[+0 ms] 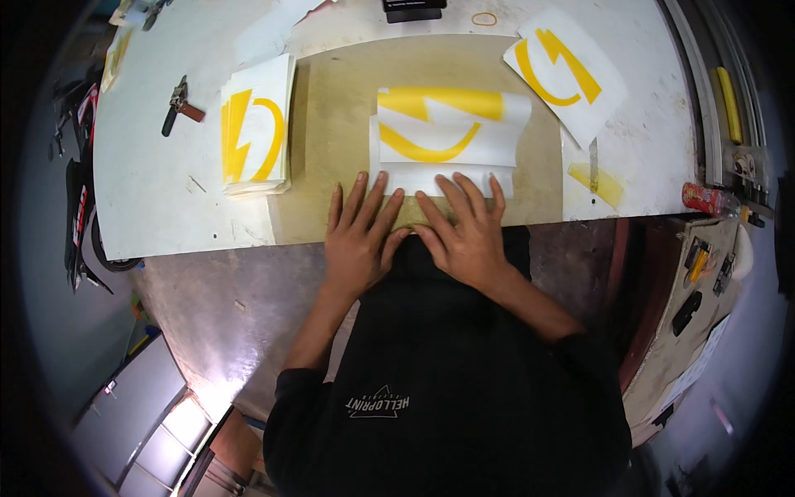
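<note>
White sheet with a yellow curved-and-jagged cut-out shape lies at the middle of the tan board, close to the board's near edge, which runs flush with the near edge of the white worktable. Its far part looks folded or curled back over itself, so a yellow band shows along the far side. Both hands rest flat on the sheet's near strip, side by side with thumbs almost touching. The left hand is spread wide, palm down, fingers splayed onto the sheet's near left corner; it grips nothing and only presses. The right hand is likewise open and flat, fingers fanned over the near right part of the strip. Pressing from both sides probably keeps the thin sheet from sliding or springing up.

A stack of matching white sheets with yellow shapes sits squared up just left of the board, within reach. One more single sheet of the same kind lies askew toward the far right corner. A yellow offcut strip lies near the right edge, and a small dark hand tool with a brown handle rests on the left part of the table.
</note>
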The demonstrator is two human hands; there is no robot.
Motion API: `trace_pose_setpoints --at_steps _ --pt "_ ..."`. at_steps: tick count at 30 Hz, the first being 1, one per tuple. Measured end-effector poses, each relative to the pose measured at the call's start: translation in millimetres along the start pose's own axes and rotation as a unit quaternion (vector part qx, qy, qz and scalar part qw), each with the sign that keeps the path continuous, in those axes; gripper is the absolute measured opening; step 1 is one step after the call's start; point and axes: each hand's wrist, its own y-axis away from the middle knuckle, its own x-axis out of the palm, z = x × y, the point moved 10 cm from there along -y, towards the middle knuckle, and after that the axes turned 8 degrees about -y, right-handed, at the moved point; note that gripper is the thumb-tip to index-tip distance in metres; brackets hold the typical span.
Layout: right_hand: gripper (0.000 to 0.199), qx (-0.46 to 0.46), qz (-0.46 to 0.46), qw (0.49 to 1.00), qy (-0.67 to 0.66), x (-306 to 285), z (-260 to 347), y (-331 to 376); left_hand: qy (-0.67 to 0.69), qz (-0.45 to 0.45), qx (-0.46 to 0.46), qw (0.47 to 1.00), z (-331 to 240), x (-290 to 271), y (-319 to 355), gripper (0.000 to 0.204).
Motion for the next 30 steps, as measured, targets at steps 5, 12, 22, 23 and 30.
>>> trace_pose_setpoints --at_steps 5,12,22,23,30 --pt "0.036 0.029 -0.031 0.997 0.066 -41.6 -55.6 42.1 0.020 -0.006 -0.017 1.000 3.2 -1.9 4.6 0.054" --pt "0.039 -0.035 -0.095 0.995 -0.014 -30.9 -6.5 28.1 0.023 -0.004 -0.009 1.000 0.3 -3.5 -1.7 0.054" --pt "0.040 -0.019 -0.028 0.999 -0.014 -14.8 -20.2 18.1 0.099 -0.160 -0.032 0.982 4.0 -15.9 27.6 0.054" --pt "0.042 -0.025 -0.033 0.999 -0.031 -19.2 -20.1 17.3 0.088 -0.135 -0.018 0.987 -8.1 -8.8 19.1 0.053" --pt "0.070 0.187 -0.183 0.936 -0.236 -86.2 -118.6 -10.8 0.072 -0.061 0.013 0.995 -48.1 6.4 -17.5 0.045"
